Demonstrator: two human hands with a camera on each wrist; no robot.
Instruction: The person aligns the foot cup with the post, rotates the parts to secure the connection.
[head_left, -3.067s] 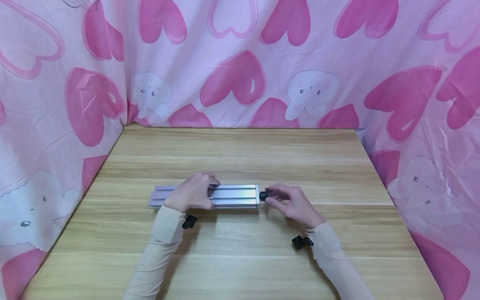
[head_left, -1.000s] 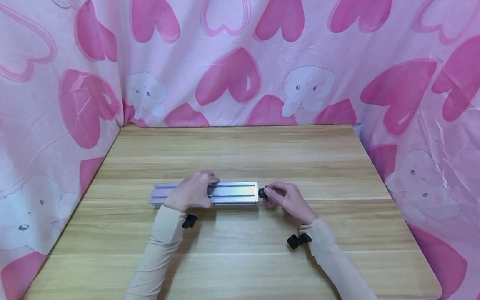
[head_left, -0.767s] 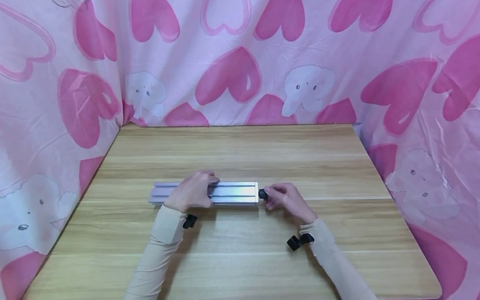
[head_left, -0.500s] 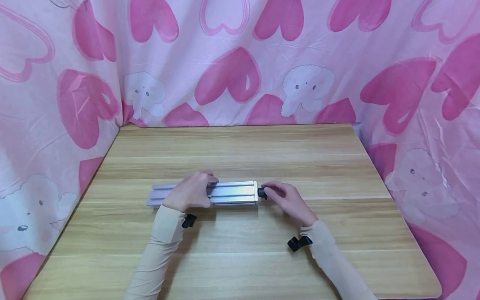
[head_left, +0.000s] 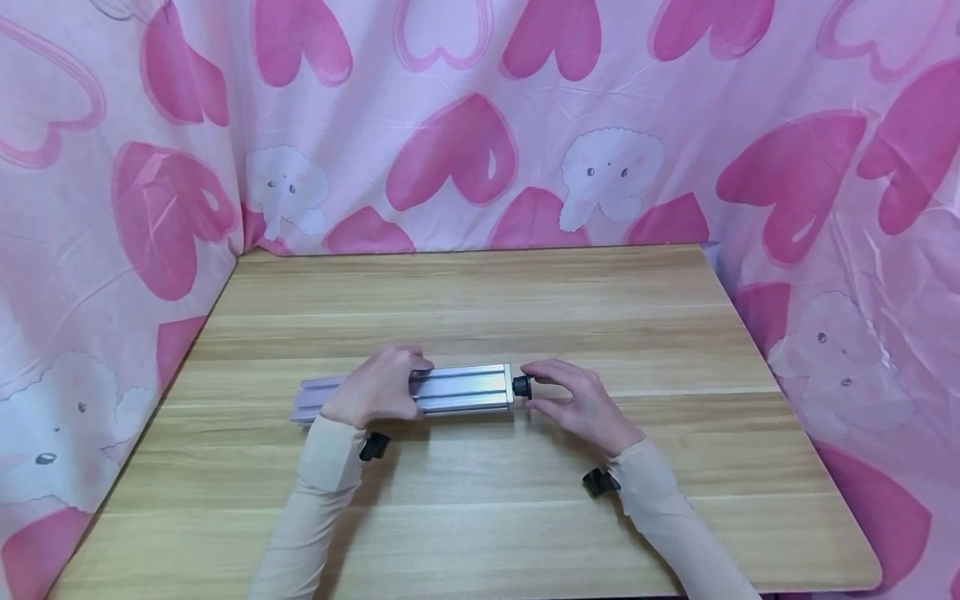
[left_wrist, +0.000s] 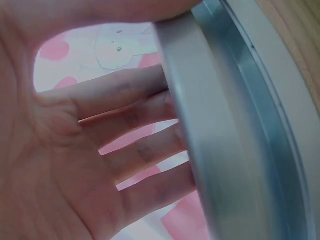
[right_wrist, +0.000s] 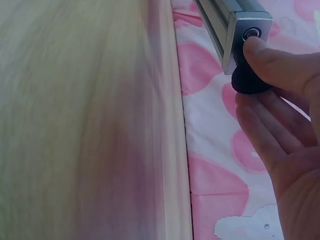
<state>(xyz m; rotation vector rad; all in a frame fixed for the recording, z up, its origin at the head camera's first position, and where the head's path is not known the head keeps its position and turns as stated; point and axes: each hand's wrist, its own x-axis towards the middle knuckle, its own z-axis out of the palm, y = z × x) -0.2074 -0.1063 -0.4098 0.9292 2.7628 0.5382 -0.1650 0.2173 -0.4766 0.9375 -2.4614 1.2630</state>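
A silver aluminium profile [head_left: 465, 389], long and grooved, is held just over the middle of the table, its left end a little nearer the front. My left hand [head_left: 378, 386] grips it from above across its width, thumb on the near side and fingers on the far side. In the left wrist view the fingertips press the profile's edge [left_wrist: 205, 110]. A black knob [head_left: 521, 386] sticks out of the end plate at the right. My right hand [head_left: 585, 404] holds that knob by its rim, thumb on one side and fingertips opposite. A screw head [right_wrist: 252, 34] shows in the plate beside the thumb.
The wood-grain table [head_left: 480, 517] carries the work. Pink heart-print cloth [head_left: 450, 158] hangs behind it and along both sides. A black wrist camera mount [head_left: 374, 446] sits at the left wrist and another camera mount [head_left: 598, 482] at the right.
The profile has turned slightly, its left end coming nearer the front. My right thumb and fingers have spread wider around the knob, leaving more of it in sight.
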